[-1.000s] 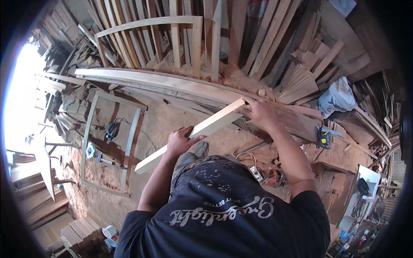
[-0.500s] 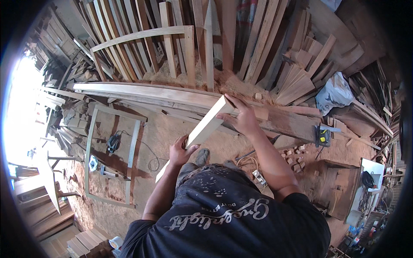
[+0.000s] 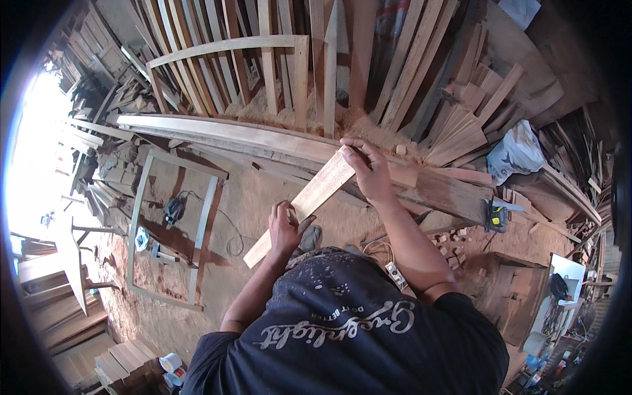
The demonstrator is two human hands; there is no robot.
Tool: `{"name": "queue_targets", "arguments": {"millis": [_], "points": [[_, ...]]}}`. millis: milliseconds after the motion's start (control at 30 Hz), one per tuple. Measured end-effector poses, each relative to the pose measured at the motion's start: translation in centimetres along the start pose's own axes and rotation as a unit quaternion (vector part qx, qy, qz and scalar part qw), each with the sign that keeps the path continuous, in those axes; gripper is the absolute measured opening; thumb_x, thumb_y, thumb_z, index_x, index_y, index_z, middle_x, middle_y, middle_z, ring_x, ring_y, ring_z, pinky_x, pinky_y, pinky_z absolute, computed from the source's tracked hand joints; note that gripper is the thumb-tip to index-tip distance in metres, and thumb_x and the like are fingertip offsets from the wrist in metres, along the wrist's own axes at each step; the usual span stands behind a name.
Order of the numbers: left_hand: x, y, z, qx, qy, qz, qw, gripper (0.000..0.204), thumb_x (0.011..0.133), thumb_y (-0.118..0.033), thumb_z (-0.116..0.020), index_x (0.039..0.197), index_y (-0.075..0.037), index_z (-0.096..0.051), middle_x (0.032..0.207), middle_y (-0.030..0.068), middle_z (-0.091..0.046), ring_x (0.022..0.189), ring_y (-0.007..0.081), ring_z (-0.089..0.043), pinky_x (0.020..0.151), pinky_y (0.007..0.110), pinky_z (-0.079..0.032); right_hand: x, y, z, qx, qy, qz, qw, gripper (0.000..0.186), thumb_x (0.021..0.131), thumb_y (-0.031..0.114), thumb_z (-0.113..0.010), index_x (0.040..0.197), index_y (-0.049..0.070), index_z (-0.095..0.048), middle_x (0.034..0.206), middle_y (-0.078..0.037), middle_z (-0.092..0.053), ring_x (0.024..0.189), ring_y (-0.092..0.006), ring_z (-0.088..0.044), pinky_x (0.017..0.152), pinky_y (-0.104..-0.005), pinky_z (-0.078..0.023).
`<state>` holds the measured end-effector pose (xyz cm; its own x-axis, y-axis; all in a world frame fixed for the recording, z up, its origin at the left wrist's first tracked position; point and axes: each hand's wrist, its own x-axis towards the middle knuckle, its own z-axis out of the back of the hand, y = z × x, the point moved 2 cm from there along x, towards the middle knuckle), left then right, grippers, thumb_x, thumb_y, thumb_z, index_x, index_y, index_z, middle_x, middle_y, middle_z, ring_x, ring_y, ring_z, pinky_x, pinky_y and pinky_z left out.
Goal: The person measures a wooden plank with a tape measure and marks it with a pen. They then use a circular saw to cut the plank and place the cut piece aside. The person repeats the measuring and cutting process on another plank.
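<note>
A pale wooden board (image 3: 322,186) slants across the space before my body, its far end up to the right and its near end down to the left. My right hand (image 3: 370,172) grips the far end, with the fingers over its top edge. Lower down, my left hand (image 3: 286,227) is closed around the board's edge, the thumb and fingers on either side. One broad face of the board is turned up. Behind its far end runs a long wooden beam (image 3: 250,137), and whether the board touches it I cannot tell.
On the floor to the left lies a rectangular wooden frame (image 3: 137,224), with a dark power tool (image 3: 175,209) and its cord inside. A yellow-black tape measure (image 3: 498,218) sits at the beam's right end. Small wood blocks (image 3: 450,247) are scattered nearby. Upright planks (image 3: 268,62) lean at the back.
The board has been turned about its length, so a broad face now shows instead of a narrow edge. Both hands have shifted their grip on it, and my view has moved slightly.
</note>
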<state>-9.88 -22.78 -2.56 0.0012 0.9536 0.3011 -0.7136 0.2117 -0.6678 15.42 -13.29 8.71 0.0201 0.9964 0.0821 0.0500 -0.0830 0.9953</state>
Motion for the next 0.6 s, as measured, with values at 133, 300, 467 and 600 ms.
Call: {"name": "queue_targets", "arguments": {"millis": [133,300,467,600], "points": [[0.7,0.1,0.0,-0.048,0.128,0.159,0.978,0.077,0.078,-0.038,-0.096,0.134,-0.001,-0.058,0.122,0.0207,-0.065,0.109,0.0415,-0.066,0.096,0.05,-0.052,0.7,-0.2,-0.6,0.125,-0.014,-0.043,0.991,0.026,0.108,0.023,-0.068,0.119,0.0,-0.073,0.115,-0.009,-0.075,0.112,-0.0206,-0.072,0.1,-0.0345,-0.055],[0.3,1.2,-0.9,-0.005,0.059,0.045,0.997,0.076,0.078,-0.039,-0.096,0.132,-0.001,-0.059,0.121,0.0203,-0.066,0.114,0.0415,-0.064,0.099,0.05,-0.051,-0.2,2.6,-0.1,0.252,-0.008,-0.154,0.955,0.036,0.108,0.032,-0.069,0.124,-0.001,-0.072,0.125,-0.013,-0.074,0.118,-0.0245,-0.073,0.103,-0.0385,-0.057],[0.4,0.4,-0.9,-0.045,0.081,0.069,0.993,0.076,0.078,-0.039,-0.095,0.133,-0.002,-0.058,0.12,0.0195,-0.065,0.116,0.0422,-0.062,0.104,0.051,-0.048,-1.3,1.1,-0.8,-0.015,0.031,-0.001,0.999,0.027,0.112,0.019,-0.063,0.125,-0.003,-0.07,0.127,-0.012,-0.072,0.118,-0.0232,-0.072,0.102,-0.0336,-0.055],[-0.1,1.6,-1.4,-0.039,0.111,0.016,0.993,0.079,0.075,-0.034,-0.094,0.137,-0.003,-0.056,0.125,0.0201,-0.061,0.121,0.043,-0.059,0.107,0.052,-0.047,-1.9,0.0,-1.5,0.064,0.029,-0.046,0.996,0.028,0.112,0.019,-0.062,0.127,-0.003,-0.069,0.128,-0.014,-0.073,0.118,-0.0236,-0.072,0.103,-0.0349,-0.055]]}}
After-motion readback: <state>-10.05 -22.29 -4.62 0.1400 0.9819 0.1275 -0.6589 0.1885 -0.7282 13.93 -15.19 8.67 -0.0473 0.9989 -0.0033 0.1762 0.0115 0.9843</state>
